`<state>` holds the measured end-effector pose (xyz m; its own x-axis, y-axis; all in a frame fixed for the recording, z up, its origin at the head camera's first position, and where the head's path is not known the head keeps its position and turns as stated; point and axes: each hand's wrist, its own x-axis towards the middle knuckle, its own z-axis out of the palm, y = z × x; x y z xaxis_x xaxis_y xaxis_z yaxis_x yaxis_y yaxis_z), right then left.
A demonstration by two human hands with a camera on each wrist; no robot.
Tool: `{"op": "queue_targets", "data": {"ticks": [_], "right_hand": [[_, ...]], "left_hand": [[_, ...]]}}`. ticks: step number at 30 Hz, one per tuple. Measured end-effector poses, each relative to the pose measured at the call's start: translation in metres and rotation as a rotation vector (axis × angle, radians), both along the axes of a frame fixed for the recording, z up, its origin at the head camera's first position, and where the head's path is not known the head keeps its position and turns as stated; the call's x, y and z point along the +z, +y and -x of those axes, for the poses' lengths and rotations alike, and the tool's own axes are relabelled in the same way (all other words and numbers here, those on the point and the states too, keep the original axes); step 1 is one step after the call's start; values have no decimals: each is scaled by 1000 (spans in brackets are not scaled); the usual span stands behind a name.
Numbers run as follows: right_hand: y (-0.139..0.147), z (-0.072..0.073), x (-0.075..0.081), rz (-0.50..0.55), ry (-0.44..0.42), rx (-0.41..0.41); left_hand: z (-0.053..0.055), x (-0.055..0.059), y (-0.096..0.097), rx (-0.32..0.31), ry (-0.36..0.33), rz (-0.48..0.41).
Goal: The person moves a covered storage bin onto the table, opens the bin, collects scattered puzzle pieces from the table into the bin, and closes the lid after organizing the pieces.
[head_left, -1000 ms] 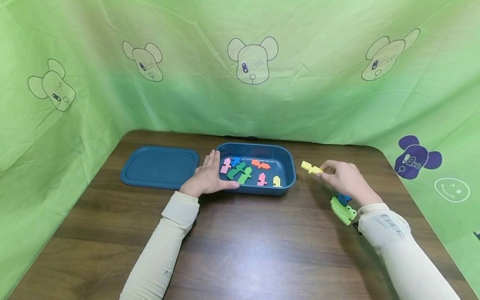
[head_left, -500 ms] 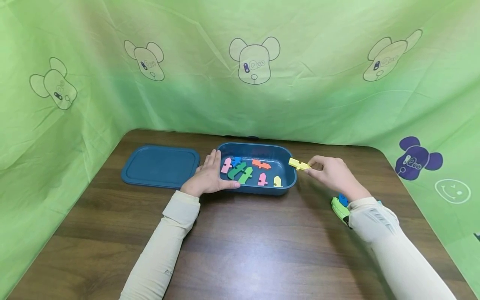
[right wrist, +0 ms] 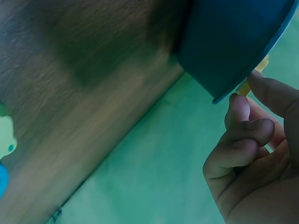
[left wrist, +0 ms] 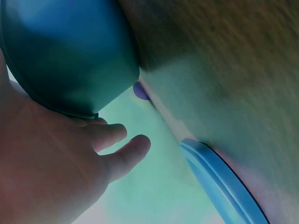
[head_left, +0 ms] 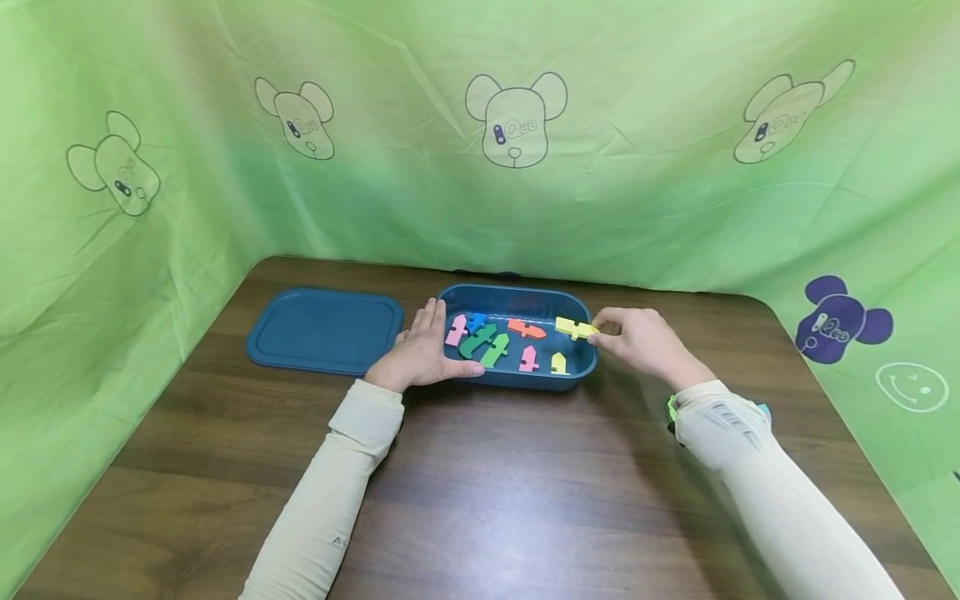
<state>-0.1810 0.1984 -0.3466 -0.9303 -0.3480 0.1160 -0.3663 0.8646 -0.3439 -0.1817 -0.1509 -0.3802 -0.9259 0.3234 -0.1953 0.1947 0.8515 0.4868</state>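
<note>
A yellow piece (head_left: 575, 327) is pinched at one end by the right hand (head_left: 642, 340), over the box's (head_left: 525, 378) right side. The box's left end is touched by the left hand (head_left: 422, 354), fingers extended. Release is best made low, inside.

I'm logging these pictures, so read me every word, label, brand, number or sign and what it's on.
"Qee", apparently: middle bear print on the green curtain.
"Qee", apparently: purple bear print.
Other bear prints: too faint to be sure.
"A", rest unclear: left sleeve.
Right sleeve: striped mark, unreadable.
Blue box, lid, pieces: nothing readable.
</note>
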Motion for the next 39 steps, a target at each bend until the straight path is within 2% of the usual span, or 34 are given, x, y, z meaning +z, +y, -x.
{"op": "queue_targets", "data": {"ticks": [11, 26, 39], "right_hand": [[-11, 8, -5, 27, -47, 14], [-10, 8, -8, 53, -30, -7], [-10, 10, -10, 88, -44, -18]], "left_hand": [[0, 0, 0, -4, 0, -1], [1, -2, 1, 2, 10, 2], [1, -1, -1, 5, -7, -14]]}}
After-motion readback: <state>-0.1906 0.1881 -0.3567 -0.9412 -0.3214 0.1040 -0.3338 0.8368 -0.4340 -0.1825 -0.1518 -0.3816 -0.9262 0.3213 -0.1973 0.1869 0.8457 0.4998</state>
